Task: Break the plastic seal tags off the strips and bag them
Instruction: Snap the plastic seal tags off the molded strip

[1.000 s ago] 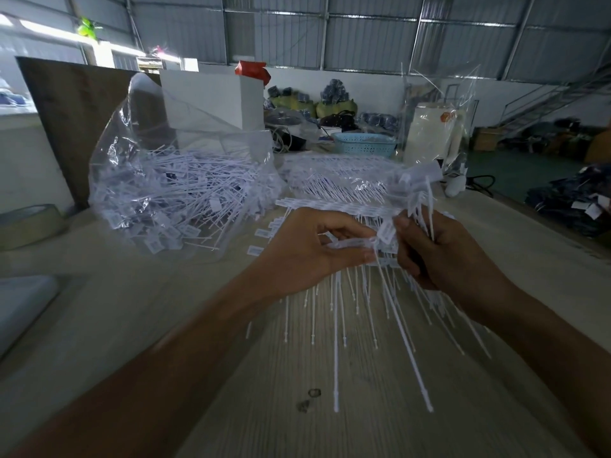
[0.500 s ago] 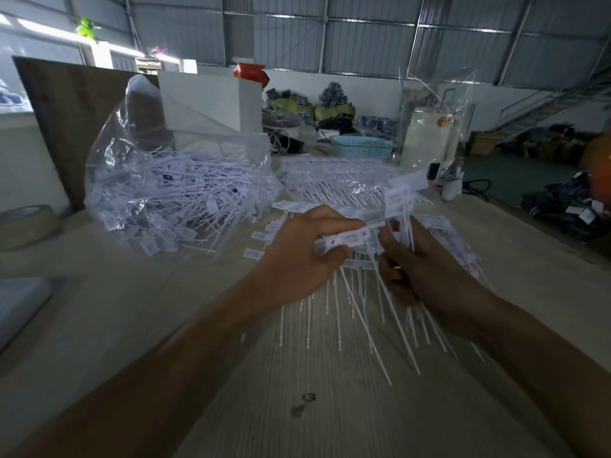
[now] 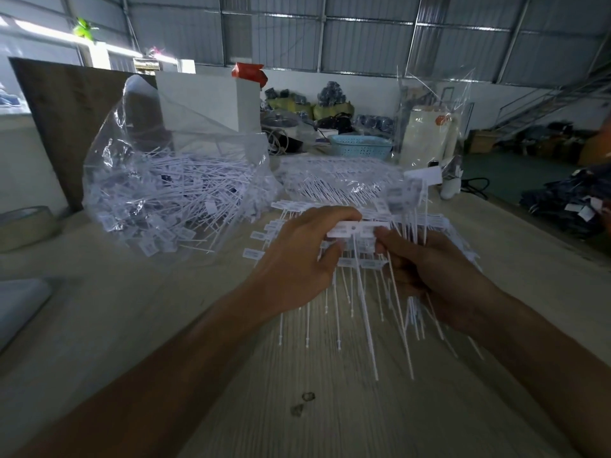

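Over the middle of the table, my left hand (image 3: 297, 256) pinches one end of a white strip of seal tags (image 3: 350, 229), whose thin tails hang down toward the table. My right hand (image 3: 429, 276) pinches the strip's other end and holds a bunch of loose white tags (image 3: 406, 200) that stick up above it. A clear plastic bag (image 3: 172, 190), open at the top and full of separated tags, lies to the left. More joined strips (image 3: 337, 183) lie in clear wrap behind my hands.
The wooden table (image 3: 330, 408) runs toward me. A tape roll (image 3: 24, 226) sits at the far left, a blue basket (image 3: 360, 147) and a white box (image 3: 208, 100) at the back. A white container (image 3: 426, 137) stands back right, near the table's right edge.
My hands have drawn closer together on the strip. The bunch in my right hand has shifted right and a little lower; the strip between my hands now lies level.
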The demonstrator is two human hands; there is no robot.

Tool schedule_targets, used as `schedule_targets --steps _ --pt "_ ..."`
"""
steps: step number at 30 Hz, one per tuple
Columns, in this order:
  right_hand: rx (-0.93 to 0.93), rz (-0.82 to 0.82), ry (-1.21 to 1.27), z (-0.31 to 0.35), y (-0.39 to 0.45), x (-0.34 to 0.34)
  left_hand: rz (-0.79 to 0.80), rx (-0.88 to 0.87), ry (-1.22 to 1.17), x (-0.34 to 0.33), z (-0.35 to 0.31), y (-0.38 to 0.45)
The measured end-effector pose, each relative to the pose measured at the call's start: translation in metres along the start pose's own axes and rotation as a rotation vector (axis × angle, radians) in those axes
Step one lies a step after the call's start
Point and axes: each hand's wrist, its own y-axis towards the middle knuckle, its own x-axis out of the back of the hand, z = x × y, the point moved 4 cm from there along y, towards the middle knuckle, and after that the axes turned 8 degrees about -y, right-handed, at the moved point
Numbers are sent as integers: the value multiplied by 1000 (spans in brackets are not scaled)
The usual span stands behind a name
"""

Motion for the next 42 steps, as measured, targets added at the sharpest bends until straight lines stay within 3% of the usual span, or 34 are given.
schedule_targets --steps 3,8,12,16,23,26,27,29,32,36,39,42 --pt "37 -1 -17 1 -1 -1 -31 -101 153 2 2 1" --pt "160 -86 -154 3 -4 -2 127 -122 241 -1 5 -2" --pt "241 -112 -264 5 -5 1 170 94 -53 -9 13 -5" --pt "295 -145 -372 6 -3 3 146 404 -532 -16 22 -8" --pt "304 -118 -390 4 -1 -1 88 615 -925 -22 20 -9" --pt "338 -179 -426 13 -3 5 -39 788 -1155 -16 30 -10" --pt "335 -200 -391 16 -3 9 -76 789 -1108 -8 35 -10" --pt "287 -195 -238 15 -1 17 -110 666 -752 7 45 -10" --pt "223 -185 -188 11 2 19 -36 463 -378 8 38 -6" --pt "147 -149 -173 2 5 13 72 392 -356 -10 23 -4" --pt "97 -59 -138 -5 6 1 9 408 -392 -17 16 -5" --pt "168 -25 -232 -4 4 -14 -102 479 -589 -22 12 -6"
